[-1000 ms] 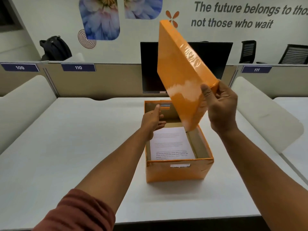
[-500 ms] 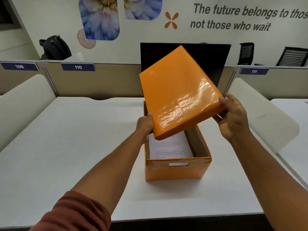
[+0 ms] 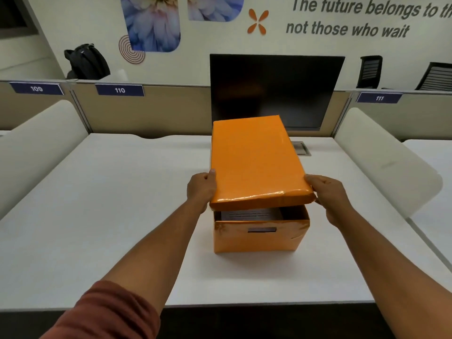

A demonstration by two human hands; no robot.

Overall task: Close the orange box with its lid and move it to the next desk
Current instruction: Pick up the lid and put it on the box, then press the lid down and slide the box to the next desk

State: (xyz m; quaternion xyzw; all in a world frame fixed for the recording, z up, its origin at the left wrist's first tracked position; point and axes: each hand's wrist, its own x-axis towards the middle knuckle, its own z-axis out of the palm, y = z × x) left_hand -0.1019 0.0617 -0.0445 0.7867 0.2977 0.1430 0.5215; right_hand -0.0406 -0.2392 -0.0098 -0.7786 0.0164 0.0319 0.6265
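I see the lid (image 3: 256, 162) wrapped in glossy orange film, creased and shiny along its near edge. The box (image 3: 260, 237) wears the same wrinkled wrap. Printed white paper (image 3: 249, 214) lies inside. The desk (image 3: 117, 216) looks smooth, matt white.

Grey wall lettering (image 3: 367, 18) far right – "The future belongs to th…", cut off, "not those who wait", blue partition plates – "109" (image 3: 36, 88) far left, "110" (image 3: 119, 90) beside it, "111" (image 3: 379, 98) far right, sheet inside box printed, unreadable
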